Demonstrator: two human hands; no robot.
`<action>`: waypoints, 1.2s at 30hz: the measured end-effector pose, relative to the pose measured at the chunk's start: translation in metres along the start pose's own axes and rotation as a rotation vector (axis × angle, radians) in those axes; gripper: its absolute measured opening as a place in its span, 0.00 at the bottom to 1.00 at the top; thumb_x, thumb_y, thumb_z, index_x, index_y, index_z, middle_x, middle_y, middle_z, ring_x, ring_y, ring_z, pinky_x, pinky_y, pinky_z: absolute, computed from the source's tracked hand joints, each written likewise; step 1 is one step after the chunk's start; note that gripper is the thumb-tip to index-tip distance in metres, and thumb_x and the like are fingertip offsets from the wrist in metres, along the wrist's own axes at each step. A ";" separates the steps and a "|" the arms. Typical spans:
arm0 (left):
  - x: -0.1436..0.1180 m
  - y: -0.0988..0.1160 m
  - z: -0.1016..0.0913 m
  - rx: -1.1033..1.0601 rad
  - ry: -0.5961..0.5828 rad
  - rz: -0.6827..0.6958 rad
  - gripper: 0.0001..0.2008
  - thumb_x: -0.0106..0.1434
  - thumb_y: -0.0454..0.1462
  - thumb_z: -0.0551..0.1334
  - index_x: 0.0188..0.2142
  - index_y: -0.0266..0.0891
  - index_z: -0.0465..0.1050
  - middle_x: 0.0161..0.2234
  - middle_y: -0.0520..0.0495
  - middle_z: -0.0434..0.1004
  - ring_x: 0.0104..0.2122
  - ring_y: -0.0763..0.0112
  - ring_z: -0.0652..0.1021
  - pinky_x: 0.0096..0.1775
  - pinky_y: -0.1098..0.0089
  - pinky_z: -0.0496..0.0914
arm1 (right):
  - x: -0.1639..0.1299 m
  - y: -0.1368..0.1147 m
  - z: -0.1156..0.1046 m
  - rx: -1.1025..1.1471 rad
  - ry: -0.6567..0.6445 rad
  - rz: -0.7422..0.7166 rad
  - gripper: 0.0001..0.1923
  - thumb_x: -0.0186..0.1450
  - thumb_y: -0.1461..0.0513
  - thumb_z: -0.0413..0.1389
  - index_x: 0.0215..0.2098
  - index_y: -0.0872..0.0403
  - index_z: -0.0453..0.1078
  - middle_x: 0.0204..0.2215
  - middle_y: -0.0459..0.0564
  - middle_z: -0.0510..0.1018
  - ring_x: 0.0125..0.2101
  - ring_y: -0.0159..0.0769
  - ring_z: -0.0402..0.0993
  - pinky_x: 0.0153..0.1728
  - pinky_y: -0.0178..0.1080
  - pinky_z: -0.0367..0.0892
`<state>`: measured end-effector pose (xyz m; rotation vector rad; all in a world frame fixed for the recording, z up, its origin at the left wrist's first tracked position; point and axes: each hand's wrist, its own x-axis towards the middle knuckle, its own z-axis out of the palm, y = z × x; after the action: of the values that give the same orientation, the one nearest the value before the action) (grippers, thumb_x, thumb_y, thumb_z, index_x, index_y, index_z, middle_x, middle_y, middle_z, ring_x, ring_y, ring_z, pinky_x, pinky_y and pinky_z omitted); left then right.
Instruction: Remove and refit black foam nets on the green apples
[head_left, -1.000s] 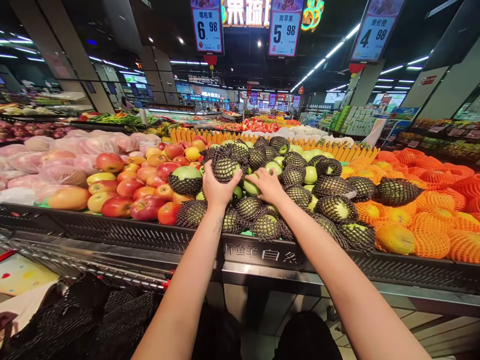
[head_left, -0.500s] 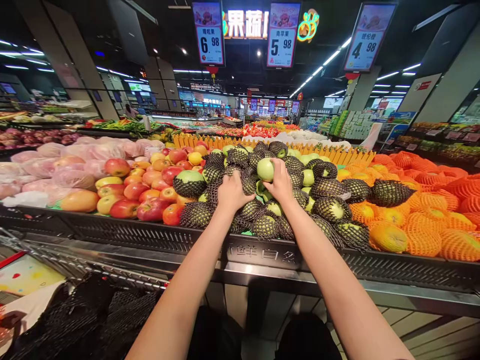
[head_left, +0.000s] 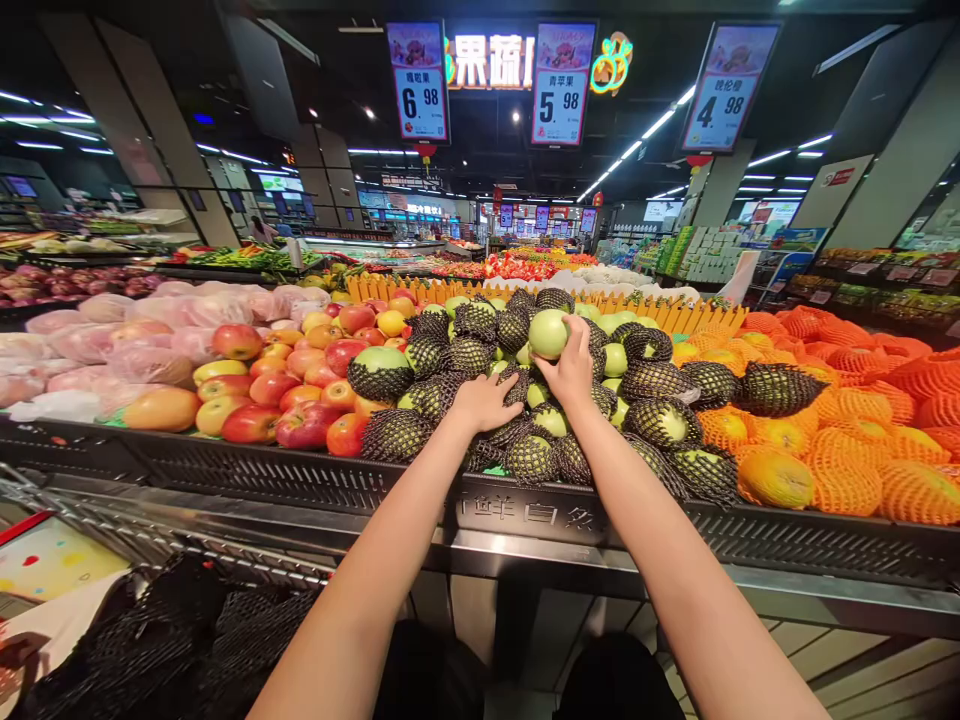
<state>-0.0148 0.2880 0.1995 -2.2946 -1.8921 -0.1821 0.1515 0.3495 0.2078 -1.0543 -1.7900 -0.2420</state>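
Observation:
My right hand is closed round a bare green apple, held just above the heap. Lower and to the left, my left hand lies over the netted apples with its fingers spread, and nothing shows in its grip. Around both hands are green apples in black foam nets, such as this netted apple near the front edge. A few more bare green apples show between them, one of them right of my right hand.
Red apples adjoin the heap on the left, with wrapped pink fruit beyond. Oranges in orange nets fill the right. A black slatted rim runs along the front. A metal cart holding black netting stands at lower left.
My right hand has shifted slightly right with the green apple. My left hand has moved down and a little right, and its fingers have opened out from a curled pose.

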 end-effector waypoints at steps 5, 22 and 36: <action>-0.007 0.000 0.001 -0.120 0.283 -0.033 0.25 0.69 0.44 0.49 0.60 0.36 0.66 0.57 0.35 0.73 0.53 0.52 0.76 0.48 0.58 0.73 | 0.007 -0.001 -0.006 -0.016 0.265 0.082 0.45 0.68 0.48 0.53 0.69 0.62 0.36 0.64 0.74 0.55 0.66 0.52 0.57 0.60 0.52 0.66; -0.039 -0.013 -0.003 -0.537 1.392 -0.037 0.11 0.55 0.39 0.54 0.39 0.42 0.65 0.41 0.38 0.72 0.46 0.50 0.73 0.53 0.47 0.65 | -0.088 -0.041 -0.173 0.878 0.150 0.259 0.46 0.62 0.32 0.40 0.69 0.46 0.47 0.52 0.61 0.70 0.43 0.51 0.78 0.32 0.51 0.78; -0.193 0.099 0.012 -1.309 0.989 0.118 0.18 0.60 0.31 0.62 0.47 0.50 0.65 0.44 0.43 0.68 0.42 0.62 0.74 0.42 0.60 0.74 | -0.330 -0.041 -0.183 1.832 -0.371 1.145 0.41 0.35 0.27 0.58 0.37 0.41 0.80 0.45 0.57 0.82 0.53 0.60 0.75 0.49 0.60 0.72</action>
<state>0.0452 0.0869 0.1450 -1.9494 -1.0799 -2.5186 0.2795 0.0374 0.0335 -0.4519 -0.6943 1.9523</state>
